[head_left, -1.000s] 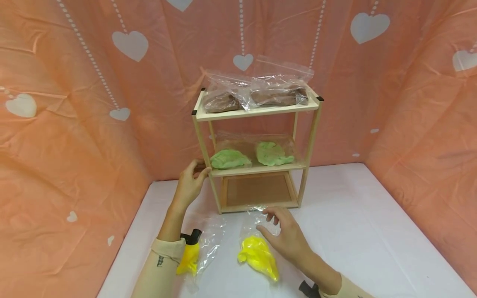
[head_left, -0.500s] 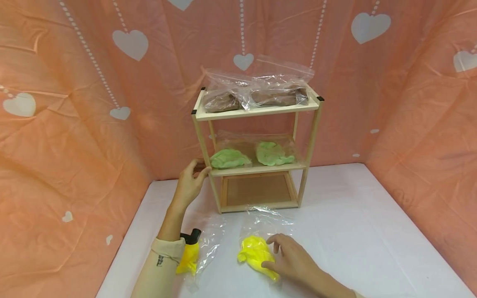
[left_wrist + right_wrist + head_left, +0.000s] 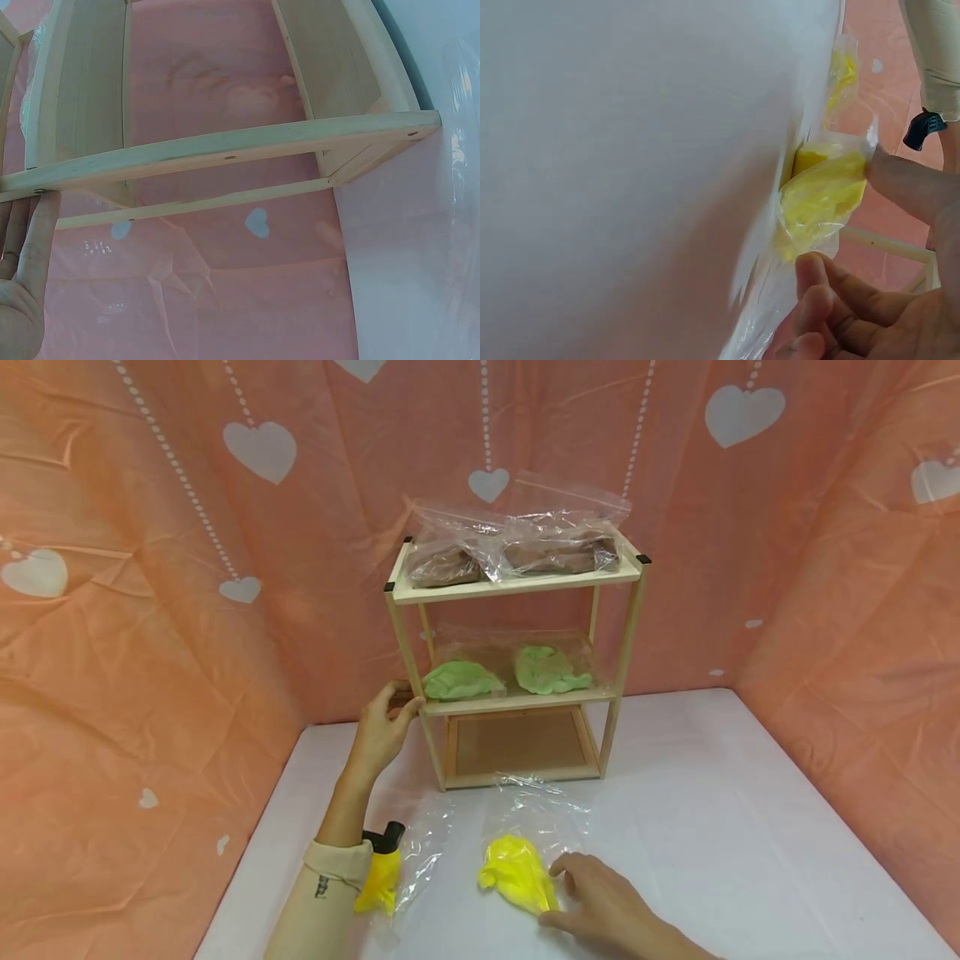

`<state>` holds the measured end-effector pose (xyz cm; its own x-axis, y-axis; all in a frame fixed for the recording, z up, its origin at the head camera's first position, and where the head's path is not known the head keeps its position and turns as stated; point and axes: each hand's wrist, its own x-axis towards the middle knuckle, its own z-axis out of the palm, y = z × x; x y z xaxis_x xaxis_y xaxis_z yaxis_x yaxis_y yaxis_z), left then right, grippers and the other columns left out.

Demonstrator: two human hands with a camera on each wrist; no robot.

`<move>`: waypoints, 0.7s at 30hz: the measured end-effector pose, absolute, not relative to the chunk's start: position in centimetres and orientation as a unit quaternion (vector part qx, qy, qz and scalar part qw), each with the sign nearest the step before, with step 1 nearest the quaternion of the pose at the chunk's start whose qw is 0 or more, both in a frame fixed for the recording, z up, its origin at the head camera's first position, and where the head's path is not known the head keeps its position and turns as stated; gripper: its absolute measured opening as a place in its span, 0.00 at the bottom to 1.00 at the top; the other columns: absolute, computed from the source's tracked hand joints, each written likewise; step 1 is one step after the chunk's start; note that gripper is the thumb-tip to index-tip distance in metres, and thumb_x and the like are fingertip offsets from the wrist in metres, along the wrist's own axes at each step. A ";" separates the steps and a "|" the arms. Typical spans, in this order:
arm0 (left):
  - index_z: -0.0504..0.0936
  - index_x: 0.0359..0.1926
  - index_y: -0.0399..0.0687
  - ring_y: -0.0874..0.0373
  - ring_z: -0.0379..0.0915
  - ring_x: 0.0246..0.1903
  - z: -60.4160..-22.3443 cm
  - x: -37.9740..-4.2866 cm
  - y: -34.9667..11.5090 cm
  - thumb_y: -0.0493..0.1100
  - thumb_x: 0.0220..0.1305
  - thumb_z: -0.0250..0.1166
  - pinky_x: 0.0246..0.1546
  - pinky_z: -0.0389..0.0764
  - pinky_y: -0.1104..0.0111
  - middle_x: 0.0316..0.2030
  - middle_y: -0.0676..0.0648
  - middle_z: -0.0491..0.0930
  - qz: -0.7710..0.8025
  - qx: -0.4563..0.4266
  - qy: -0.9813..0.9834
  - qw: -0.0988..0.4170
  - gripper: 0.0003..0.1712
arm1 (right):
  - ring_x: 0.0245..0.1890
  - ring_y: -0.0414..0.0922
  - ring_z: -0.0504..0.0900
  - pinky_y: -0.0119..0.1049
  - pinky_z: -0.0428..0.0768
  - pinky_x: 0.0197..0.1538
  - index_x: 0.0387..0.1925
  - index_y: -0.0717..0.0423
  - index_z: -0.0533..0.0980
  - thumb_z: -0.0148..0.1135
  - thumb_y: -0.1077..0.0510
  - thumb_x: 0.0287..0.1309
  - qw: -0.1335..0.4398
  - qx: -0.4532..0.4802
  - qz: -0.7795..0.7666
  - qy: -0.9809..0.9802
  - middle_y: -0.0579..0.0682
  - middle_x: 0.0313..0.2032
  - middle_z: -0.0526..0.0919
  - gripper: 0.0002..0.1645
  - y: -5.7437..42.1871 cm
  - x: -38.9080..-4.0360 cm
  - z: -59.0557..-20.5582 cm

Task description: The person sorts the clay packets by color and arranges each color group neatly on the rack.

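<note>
In the head view my left hand (image 3: pixel 381 731) grips the left post of a small wooden shelf rack (image 3: pixel 517 703), level with its middle board. The left wrist view shows straight fingers (image 3: pixel 37 247) against the rack's wooden side bar. My right hand (image 3: pixel 600 902) is low over the table, at a clear plastic bag holding a soft yellow lump (image 3: pixel 516 872). From the right wrist, the thumb (image 3: pixel 907 180) lies against one side of this bag (image 3: pixel 821 199), with curled fingertips at the other. A second bag with yellow contents (image 3: pixel 380 881) lies partly behind my left forearm.
Two zip bags with brown lumps (image 3: pixel 562 553) lie on the rack's top board. Bagged pale green lumps (image 3: pixel 461 680) rest on the middle board. The rack stands on a white-covered table (image 3: pixel 720 810), enclosed by pink curtains with hearts (image 3: pixel 261 452).
My right hand has come back toward the table's near side and down to the right end of the yellow bag. My left hand has stayed on the rack's post.
</note>
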<state>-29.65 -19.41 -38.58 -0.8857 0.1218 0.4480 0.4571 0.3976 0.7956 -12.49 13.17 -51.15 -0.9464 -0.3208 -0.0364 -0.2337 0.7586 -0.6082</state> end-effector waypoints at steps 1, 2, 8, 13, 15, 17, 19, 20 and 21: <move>0.80 0.59 0.34 0.42 0.84 0.55 -38.6 -29.7 -19.4 0.41 0.78 0.67 0.58 0.88 0.55 0.53 0.34 0.85 -0.521 -0.176 -0.820 0.161 0.17 | 0.32 0.37 0.69 0.33 0.72 0.32 0.49 0.51 0.81 0.84 0.37 0.49 0.067 -0.149 -0.313 0.936 0.39 0.33 0.74 0.34 13.2 -12.5 -51.2; 0.80 0.59 0.34 0.42 0.84 0.55 -38.6 -29.7 -19.4 0.42 0.78 0.67 0.59 0.88 0.54 0.53 0.34 0.85 -0.520 -0.176 -0.820 0.161 0.17 | 0.32 0.37 0.69 0.33 0.72 0.32 0.49 0.51 0.81 0.84 0.37 0.49 0.070 -0.147 -0.312 0.936 0.39 0.33 0.74 0.34 13.3 -12.5 -51.2; 0.80 0.59 0.34 0.42 0.84 0.56 -38.5 -29.5 -19.4 0.41 0.78 0.67 0.59 0.88 0.51 0.52 0.35 0.85 -0.518 -0.171 -0.823 0.160 0.17 | 0.31 0.37 0.68 0.33 0.71 0.32 0.46 0.48 0.82 0.83 0.34 0.50 0.080 -0.149 -0.294 0.941 0.38 0.32 0.73 0.31 13.7 -12.7 -51.5; 0.80 0.58 0.33 0.42 0.83 0.55 -38.5 -29.6 -19.3 0.40 0.78 0.67 0.59 0.88 0.52 0.52 0.34 0.85 -0.518 -0.173 -0.822 0.164 0.16 | 0.31 0.36 0.69 0.32 0.71 0.32 0.42 0.47 0.83 0.83 0.34 0.50 0.083 -0.164 -0.282 0.942 0.37 0.31 0.74 0.28 14.1 -13.1 -51.7; 0.80 0.58 0.33 0.42 0.84 0.55 -38.5 -29.6 -19.4 0.40 0.77 0.67 0.58 0.88 0.53 0.52 0.34 0.85 -0.518 -0.174 -0.821 0.166 0.16 | 0.31 0.36 0.69 0.32 0.72 0.32 0.42 0.47 0.83 0.83 0.35 0.50 0.085 -0.168 -0.285 0.940 0.37 0.32 0.74 0.28 14.1 -13.2 -51.7; 0.80 0.58 0.33 0.42 0.84 0.55 -38.5 -29.7 -19.4 0.40 0.77 0.67 0.58 0.88 0.54 0.52 0.34 0.85 -0.518 -0.174 -0.821 0.166 0.16 | 0.31 0.36 0.70 0.32 0.73 0.33 0.41 0.47 0.83 0.84 0.37 0.50 0.086 -0.168 -0.290 0.938 0.38 0.32 0.75 0.26 14.1 -13.3 -51.7; 0.81 0.58 0.34 0.42 0.84 0.55 -38.5 -29.7 -19.4 0.40 0.78 0.67 0.58 0.89 0.55 0.52 0.34 0.85 -0.518 -0.174 -0.821 0.166 0.16 | 0.32 0.36 0.71 0.32 0.75 0.34 0.39 0.47 0.83 0.84 0.39 0.50 0.085 -0.170 -0.293 0.937 0.38 0.32 0.77 0.24 14.0 -13.4 -51.6; 0.81 0.58 0.34 0.42 0.84 0.55 -38.5 -29.7 -19.4 0.40 0.78 0.67 0.58 0.89 0.55 0.52 0.34 0.85 -0.519 -0.174 -0.820 0.165 0.16 | 0.32 0.35 0.71 0.32 0.76 0.34 0.38 0.47 0.83 0.85 0.40 0.50 0.083 -0.172 -0.293 0.937 0.38 0.32 0.77 0.23 14.0 -13.4 -51.6; 0.81 0.58 0.34 0.42 0.84 0.55 -38.5 -29.6 -19.3 0.40 0.78 0.67 0.58 0.88 0.55 0.52 0.34 0.85 -0.520 -0.174 -0.820 0.164 0.16 | 0.32 0.35 0.72 0.32 0.76 0.34 0.37 0.46 0.83 0.85 0.40 0.50 0.081 -0.173 -0.294 0.937 0.37 0.32 0.77 0.22 13.9 -13.4 -51.7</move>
<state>-29.64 -19.35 -38.50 -0.8857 0.1142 0.4500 0.4557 0.3993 0.7956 -13.40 13.92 -51.65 -0.9268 -0.3720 -0.0507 -0.2766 0.7678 -0.5780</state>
